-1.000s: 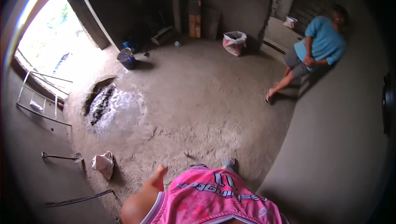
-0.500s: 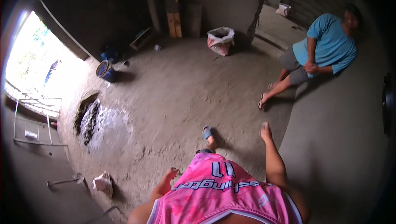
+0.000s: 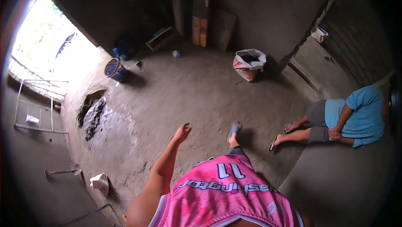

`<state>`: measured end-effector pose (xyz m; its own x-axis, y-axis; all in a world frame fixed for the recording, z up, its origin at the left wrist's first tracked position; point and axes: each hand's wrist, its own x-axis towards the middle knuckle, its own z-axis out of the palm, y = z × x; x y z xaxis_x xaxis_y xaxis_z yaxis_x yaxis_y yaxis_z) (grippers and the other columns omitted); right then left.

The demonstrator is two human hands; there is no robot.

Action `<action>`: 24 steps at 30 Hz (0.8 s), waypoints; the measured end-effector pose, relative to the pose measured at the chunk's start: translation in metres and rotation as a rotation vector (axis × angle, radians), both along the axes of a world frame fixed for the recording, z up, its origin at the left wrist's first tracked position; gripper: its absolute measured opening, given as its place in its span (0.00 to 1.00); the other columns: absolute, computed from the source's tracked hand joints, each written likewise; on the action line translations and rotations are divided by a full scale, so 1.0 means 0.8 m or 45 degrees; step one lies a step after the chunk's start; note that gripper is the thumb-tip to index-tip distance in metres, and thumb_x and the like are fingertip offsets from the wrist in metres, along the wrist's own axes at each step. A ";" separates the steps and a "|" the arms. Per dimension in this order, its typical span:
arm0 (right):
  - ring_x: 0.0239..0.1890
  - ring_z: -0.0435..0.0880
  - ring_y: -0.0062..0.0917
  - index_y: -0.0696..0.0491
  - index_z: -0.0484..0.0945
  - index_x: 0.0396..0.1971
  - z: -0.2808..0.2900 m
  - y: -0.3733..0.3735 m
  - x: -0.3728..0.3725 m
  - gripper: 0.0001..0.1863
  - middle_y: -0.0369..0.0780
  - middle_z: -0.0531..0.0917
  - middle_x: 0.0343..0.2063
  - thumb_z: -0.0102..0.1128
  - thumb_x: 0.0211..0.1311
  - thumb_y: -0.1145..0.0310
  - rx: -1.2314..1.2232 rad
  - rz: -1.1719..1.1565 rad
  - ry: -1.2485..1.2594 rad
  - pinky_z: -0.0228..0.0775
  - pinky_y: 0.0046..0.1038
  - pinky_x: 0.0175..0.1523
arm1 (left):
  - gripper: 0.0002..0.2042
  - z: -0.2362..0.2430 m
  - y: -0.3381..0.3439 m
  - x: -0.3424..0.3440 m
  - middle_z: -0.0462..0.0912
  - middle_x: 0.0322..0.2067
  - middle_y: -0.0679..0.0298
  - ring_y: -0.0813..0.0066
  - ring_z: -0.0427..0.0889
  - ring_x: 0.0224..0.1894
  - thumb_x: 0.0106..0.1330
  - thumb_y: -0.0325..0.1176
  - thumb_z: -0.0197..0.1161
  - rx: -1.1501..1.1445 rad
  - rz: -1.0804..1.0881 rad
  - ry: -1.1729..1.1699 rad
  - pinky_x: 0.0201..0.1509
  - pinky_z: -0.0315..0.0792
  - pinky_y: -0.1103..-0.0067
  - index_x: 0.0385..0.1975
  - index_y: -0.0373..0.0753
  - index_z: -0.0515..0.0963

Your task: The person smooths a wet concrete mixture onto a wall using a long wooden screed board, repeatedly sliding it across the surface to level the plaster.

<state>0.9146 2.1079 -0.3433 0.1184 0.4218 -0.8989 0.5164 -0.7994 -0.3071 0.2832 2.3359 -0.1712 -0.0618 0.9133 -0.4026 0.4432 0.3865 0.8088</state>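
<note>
My left hand (image 3: 183,133) reaches forward over the bare concrete floor, its fingers apart and slightly bent, with nothing in them. It touches no object. My right hand is out of the picture, hidden past my pink jersey (image 3: 226,185). One of my feet, in a grey-blue slide sandal (image 3: 234,131), steps on the floor right of that hand. Farther ahead stands an open white-and-red sack (image 3: 248,69) with its rim folded out.
A person in a blue shirt (image 3: 363,110) leans at the right, hands clasped. On the left are a wet grey mix pile (image 3: 94,120), a blue bucket (image 3: 118,73), a metal frame (image 3: 41,127), a long-handled tool (image 3: 63,171) and a crumpled bag (image 3: 99,184). Wooden boards (image 3: 200,30) lean at the back wall.
My left arm has swung forward and up, while my right arm has dropped out of view. The view has turned left and moved ahead, so the sack and the person appear nearer and lower.
</note>
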 end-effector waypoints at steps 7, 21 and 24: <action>0.43 0.78 0.48 0.57 0.73 0.40 0.018 0.191 -0.028 0.13 0.53 0.79 0.39 0.46 0.60 0.65 0.036 0.081 -0.226 0.69 0.44 0.47 | 0.18 -0.101 -0.094 -0.102 0.79 0.34 0.63 0.74 0.78 0.29 0.65 0.43 0.55 -0.962 0.710 -0.075 0.25 0.69 0.74 0.50 0.42 0.73; 0.34 0.80 0.44 0.50 0.71 0.41 0.425 0.970 -0.247 0.09 0.47 0.79 0.30 0.45 0.63 0.72 1.461 0.068 -0.380 0.69 0.41 0.36 | 0.17 -0.103 0.314 -0.179 0.78 0.38 0.67 0.73 0.78 0.29 0.66 0.44 0.54 -0.803 0.583 -0.934 0.25 0.68 0.77 0.52 0.47 0.70; 0.39 0.80 0.45 0.50 0.70 0.43 0.372 0.935 -0.244 0.10 0.47 0.80 0.35 0.45 0.63 0.71 1.342 0.143 -0.448 0.71 0.41 0.40 | 0.16 -0.045 0.442 -0.163 0.78 0.40 0.67 0.74 0.79 0.30 0.68 0.42 0.53 -0.505 0.397 -0.331 0.27 0.68 0.77 0.53 0.47 0.69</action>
